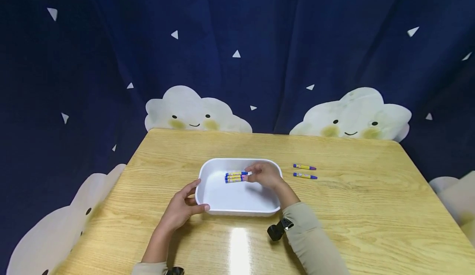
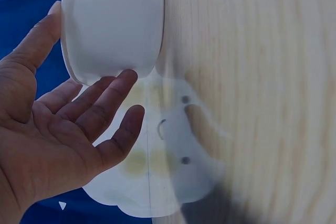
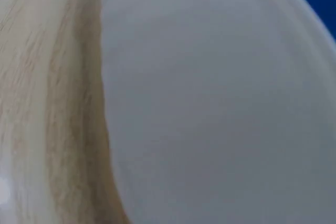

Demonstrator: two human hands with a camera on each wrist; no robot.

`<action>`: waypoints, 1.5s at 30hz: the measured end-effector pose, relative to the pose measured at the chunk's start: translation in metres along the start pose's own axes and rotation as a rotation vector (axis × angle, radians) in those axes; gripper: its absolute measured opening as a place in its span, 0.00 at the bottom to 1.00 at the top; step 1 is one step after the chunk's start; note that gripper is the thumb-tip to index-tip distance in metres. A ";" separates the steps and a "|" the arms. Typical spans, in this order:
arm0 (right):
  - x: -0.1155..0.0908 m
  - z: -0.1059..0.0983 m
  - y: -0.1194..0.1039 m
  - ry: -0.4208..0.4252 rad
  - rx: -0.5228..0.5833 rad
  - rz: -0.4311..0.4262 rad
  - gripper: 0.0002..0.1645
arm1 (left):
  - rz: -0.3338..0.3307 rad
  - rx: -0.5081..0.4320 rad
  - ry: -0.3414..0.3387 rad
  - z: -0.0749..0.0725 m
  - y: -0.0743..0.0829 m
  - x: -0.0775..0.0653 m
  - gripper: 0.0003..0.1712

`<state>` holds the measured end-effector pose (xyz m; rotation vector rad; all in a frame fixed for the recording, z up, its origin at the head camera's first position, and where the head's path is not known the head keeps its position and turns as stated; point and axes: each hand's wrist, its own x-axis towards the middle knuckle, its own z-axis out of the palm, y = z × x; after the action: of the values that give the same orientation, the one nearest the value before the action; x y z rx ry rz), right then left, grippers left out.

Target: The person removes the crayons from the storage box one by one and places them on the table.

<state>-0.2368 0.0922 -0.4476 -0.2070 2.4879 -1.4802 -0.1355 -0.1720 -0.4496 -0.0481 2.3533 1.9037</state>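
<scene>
A white tray [image 1: 237, 200] sits on the wooden table, with a small group of yellow-and-blue crayons [image 1: 233, 179] side by side inside it. My right hand [image 1: 264, 175] reaches over the tray's right part and pinches at the tip end of the crayons, thumb and forefinger on either side. The right wrist view is blurred and holds only the tray [image 3: 220, 98] and table, with the hand out of sight. At the tray's left end my left hand [image 1: 179, 208] rests against the rim, its thumb near the front corner. Its relaxed fingers [image 2: 107, 103] touch the outer wall in the left wrist view.
Two more crayons, one [image 1: 304, 167] behind the other [image 1: 305, 176], lie on the table [image 1: 356, 209] right of the tray. A dark blue curtain [image 1: 237, 69] with clouds and white triangles hangs behind the table and along its sides.
</scene>
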 end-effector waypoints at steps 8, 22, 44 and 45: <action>0.005 0.005 0.006 -0.016 -0.038 0.078 0.15 | -0.007 0.004 0.005 -0.001 0.000 -0.001 0.49; 0.003 0.011 0.007 -0.005 -0.183 0.000 0.13 | 0.001 0.000 -0.011 0.000 0.001 0.000 0.49; 0.002 0.027 0.002 0.130 -0.231 0.097 0.11 | 0.012 -0.008 -0.005 0.000 -0.004 -0.001 0.49; 0.002 0.028 0.001 0.137 -0.237 0.112 0.11 | 0.016 -0.013 -0.009 0.000 -0.004 -0.001 0.49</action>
<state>-0.2312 0.0686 -0.4620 -0.0056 2.7331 -1.1914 -0.1345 -0.1725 -0.4531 -0.0219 2.3420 1.9226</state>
